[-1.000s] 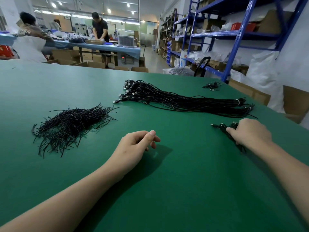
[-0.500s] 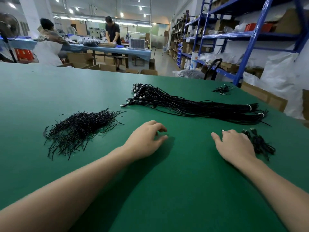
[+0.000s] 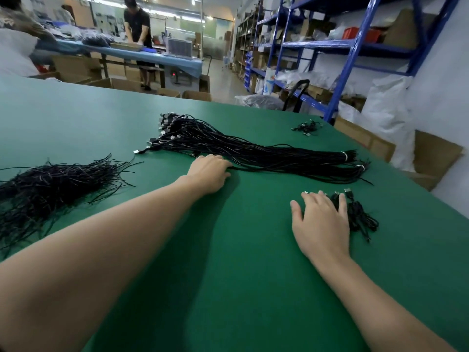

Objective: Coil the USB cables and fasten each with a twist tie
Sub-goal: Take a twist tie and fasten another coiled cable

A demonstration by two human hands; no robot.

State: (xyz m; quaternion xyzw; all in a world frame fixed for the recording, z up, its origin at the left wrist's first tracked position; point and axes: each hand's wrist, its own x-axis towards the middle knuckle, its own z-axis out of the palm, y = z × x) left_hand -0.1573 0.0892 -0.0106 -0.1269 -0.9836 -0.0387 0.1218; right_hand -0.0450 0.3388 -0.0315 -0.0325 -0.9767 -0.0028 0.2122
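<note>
Cables (image 3: pixel 253 151): 1 long black bundle lies across the far middle of the table (image 3: pixel 228 288). Its plugs fan out at the left end, and 2 white bands (image 3: pixel 345 156) wrap the right end.

Left hand (image 3: pixel 208 171): I read it knuckles up at the bundle's near edge, fingers curled down onto the nearest strand. I cannot tell whether they pinch that strand or only touch it.

Right hand (image 3: pixel 321 222): flat on the table, palm down, fingers straight and spread wide, holding nothing. Its little-finger side touches a coil (image 3: pixel 363 217), a small bunched black cable with plugs showing past the fingertips.

Ties (image 3: pixel 50 189): a loose black heap at the table's left edge, well apart from both hands.

A small cluster (image 3: pixel 307 128) of cables sits near the table's far right edge. Behind the table I see blue shelves (image 3: pixel 342 47) at right and a person (image 3: pixel 138 24) standing at a bench (image 3: pixel 152 55).
</note>
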